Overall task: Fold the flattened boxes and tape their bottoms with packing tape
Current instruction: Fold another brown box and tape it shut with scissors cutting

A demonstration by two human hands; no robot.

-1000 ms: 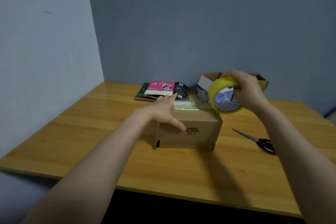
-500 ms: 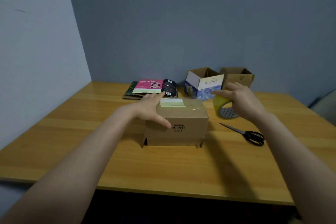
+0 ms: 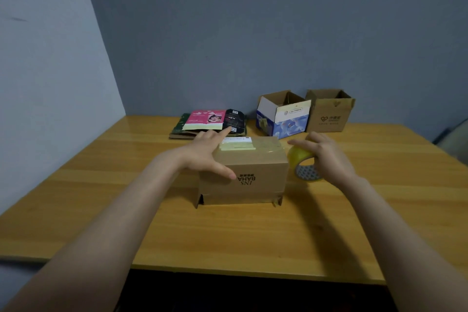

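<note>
Cardboard box [image 3: 255, 186], frame centre.
My left grip [image 3: 205, 152] lies spread on it; right grip [image 3: 328, 156] curls round the tape roll [image 3: 300, 158].

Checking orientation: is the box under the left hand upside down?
Upside down: lettering on the cardboard box reads inverted; its flaps meet the table.

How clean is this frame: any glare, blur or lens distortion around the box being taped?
Head view: dim, flat light; soft sheen on the table at far left and on the clear tape atop the brown box, whose upside-down print is legible; wide-angle stretch in the forearms; right hand and yellow tape roll slightly soft.
</note>
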